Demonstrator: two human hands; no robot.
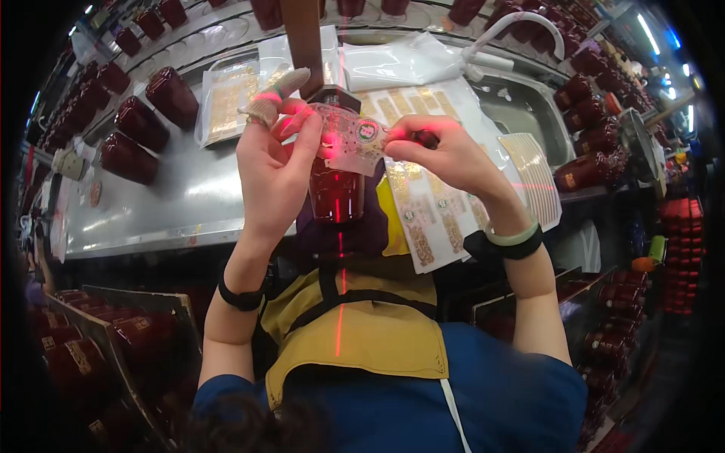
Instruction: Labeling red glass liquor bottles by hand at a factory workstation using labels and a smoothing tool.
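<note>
Both hands hold a thin, see-through decal (pixel 353 136) with gold patterns and a round green mark, stretched above a dark red glossy jar (pixel 337 200). My left hand (pixel 283 151) pinches its left side; a pale cloth cover wraps one finger. At the decal's right edge, my right hand (pixel 445 155) closes thumb and finger on it. A small dark thing (pixel 425 138) shows in the right hand's curled fingers, its kind unclear. The jar lies on a dark purple cloth (pixel 306 230), its upper part hidden by the decal and hands. A red light line crosses decal and jar.
Decal sheets (pixel 423 219) lie right of the jar on a yellow cloth (pixel 395 219). A tray with gold decals (pixel 226 106) is at left. Beyond stand a brown post (pixel 303 45), a white tap (pixel 521 16) and a sink (pixel 521 102). Dark red jars (pixel 142 124) flank the metal bench (pixel 174 204).
</note>
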